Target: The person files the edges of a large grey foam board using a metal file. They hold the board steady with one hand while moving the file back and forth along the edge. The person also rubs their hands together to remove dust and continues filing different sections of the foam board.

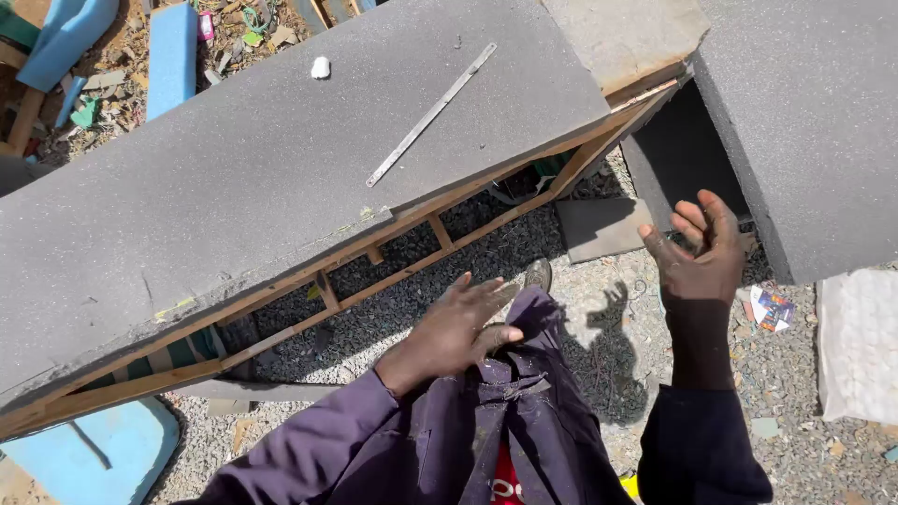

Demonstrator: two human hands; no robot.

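A long grey foam sheet (234, 178) lies on a wooden frame (393, 257) and slopes across the view. A thin metal ruler (430, 114) rests on the foam near its right end, and a small white lump (321, 67) sits further back. My left hand (458, 332) is flat against my dark purple overalls (505, 411), fingers spread, holding nothing. My right hand (702, 252) is raised in the air with curled fingers, empty, close to the edge of a second grey foam block (814, 122).
Gravel ground (599, 318) lies under the frame, with a flat grey slab (603, 227) on it. Blue foam pieces (173, 51) and scraps lie at the top left, more blue foam (103, 458) at the bottom left, white padded material (856, 341) on the right.
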